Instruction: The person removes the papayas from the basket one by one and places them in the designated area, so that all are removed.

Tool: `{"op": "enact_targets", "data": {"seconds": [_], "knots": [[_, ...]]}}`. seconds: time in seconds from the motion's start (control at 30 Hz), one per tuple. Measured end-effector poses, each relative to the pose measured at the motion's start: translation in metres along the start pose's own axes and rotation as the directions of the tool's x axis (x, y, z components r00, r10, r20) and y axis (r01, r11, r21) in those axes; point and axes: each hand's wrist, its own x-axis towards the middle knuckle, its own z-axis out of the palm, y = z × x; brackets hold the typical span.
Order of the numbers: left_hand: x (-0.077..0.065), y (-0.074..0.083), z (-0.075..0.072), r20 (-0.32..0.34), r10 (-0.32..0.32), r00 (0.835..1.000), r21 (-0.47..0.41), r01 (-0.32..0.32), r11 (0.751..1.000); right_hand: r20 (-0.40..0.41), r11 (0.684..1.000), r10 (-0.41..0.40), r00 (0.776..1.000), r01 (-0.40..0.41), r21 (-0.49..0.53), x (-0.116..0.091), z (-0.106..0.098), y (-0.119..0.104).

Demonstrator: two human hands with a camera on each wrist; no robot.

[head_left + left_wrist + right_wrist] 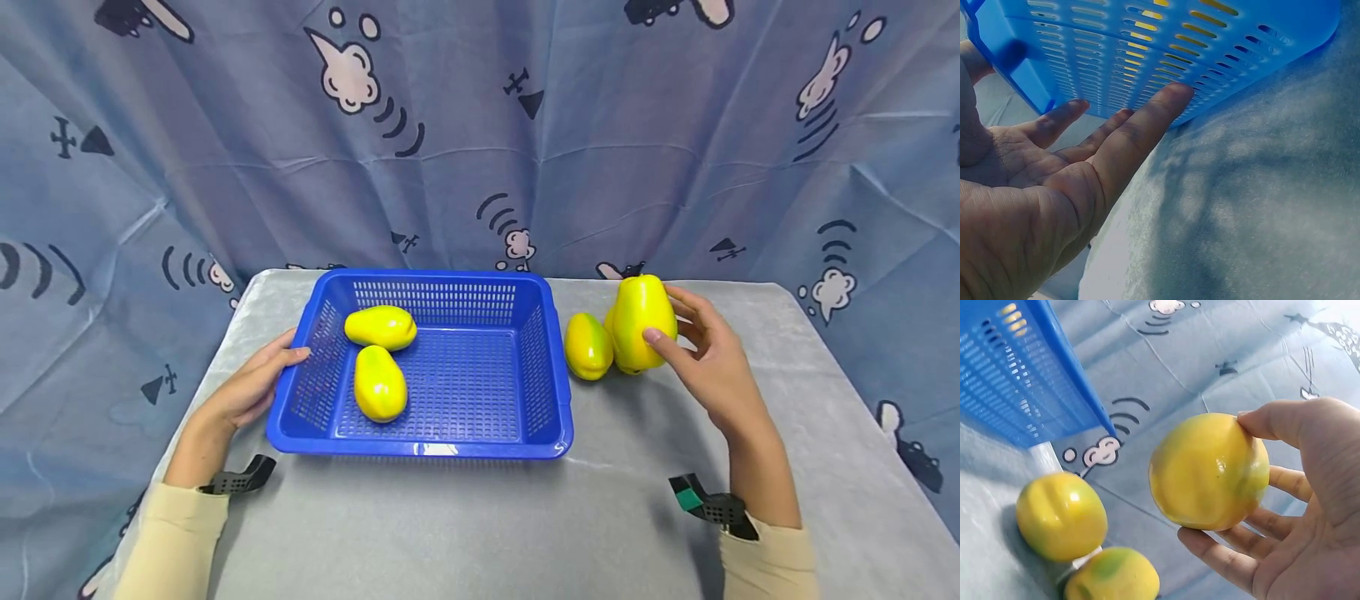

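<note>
The right hand [716, 362] holds a yellow papaya [645, 321] between thumb and fingers, raised above the table in the right wrist view. Under and beside it, two more yellow-green papayas lie on the table; the nearer one to the basket [588, 347] shows whole in the head view, while the other [1113, 578] is mostly hidden there behind the held fruit. At the left end of a blue plastic basket [491, 451], the left hand [251, 385] grips the rim, thumb over it and fingers along the outside wall. Inside, toward the left, lie a sideways papaya [381, 327] and another papaya [380, 384].
A pale grey cloth covers the table [465, 533]. Behind it hangs a blue patterned curtain [450, 167], close to the table's back edge. Dark straps with small devices sit on both wrists.
</note>
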Motion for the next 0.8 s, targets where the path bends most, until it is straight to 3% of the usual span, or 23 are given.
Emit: {"op": "enact_targets", "data": {"seconds": [0.53,0.8], "knots": [[0.000,0.001,0.000,-0.008,-0.003,1.000,0.013,0.003,1.000,-0.084,0.990,0.127,0.988,-0.132,-0.057,0.004,-0.022,0.028],[0.000,-0.001,0.000,-0.007,0.001,1.000,0.014,-0.001,1.000,-0.075,0.969,0.213,0.974,-0.221,-0.111,0.007,-0.024,0.036]]}}
